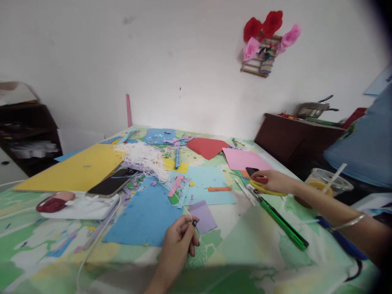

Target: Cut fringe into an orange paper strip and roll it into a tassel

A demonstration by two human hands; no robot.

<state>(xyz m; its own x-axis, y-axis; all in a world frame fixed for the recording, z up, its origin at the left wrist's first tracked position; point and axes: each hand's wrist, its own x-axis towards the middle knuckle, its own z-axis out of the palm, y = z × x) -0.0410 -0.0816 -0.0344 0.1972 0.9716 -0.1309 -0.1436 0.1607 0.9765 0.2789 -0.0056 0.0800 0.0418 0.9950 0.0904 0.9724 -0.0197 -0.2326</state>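
Note:
My left hand (pixel 181 241) is near the table's front edge, thumb and finger pinched on a white string (pixel 176 195). The string runs up to a tangled heap of white yarn (pixel 145 158) at the middle left. At the right, my right hand (pixel 271 181) has its fingers closed around the handles of yellow scissors (pixel 269 190), whose blades point left. A green cutter (pixel 283 222) and a white pen (pixel 245 192) lie beside the scissors. Below the yarn is a blue sheet (pixel 147 216), and a purple paper square (pixel 202 216) lies just beyond my left hand.
A black phone (pixel 113 181) and a white pouch (pixel 82 205) lie at the left, by a large yellow board (pixel 73 167). Paper scraps cover the middle. A plastic cup with a straw (pixel 327 181) stands at the right edge, near a person in blue (pixel 364 139).

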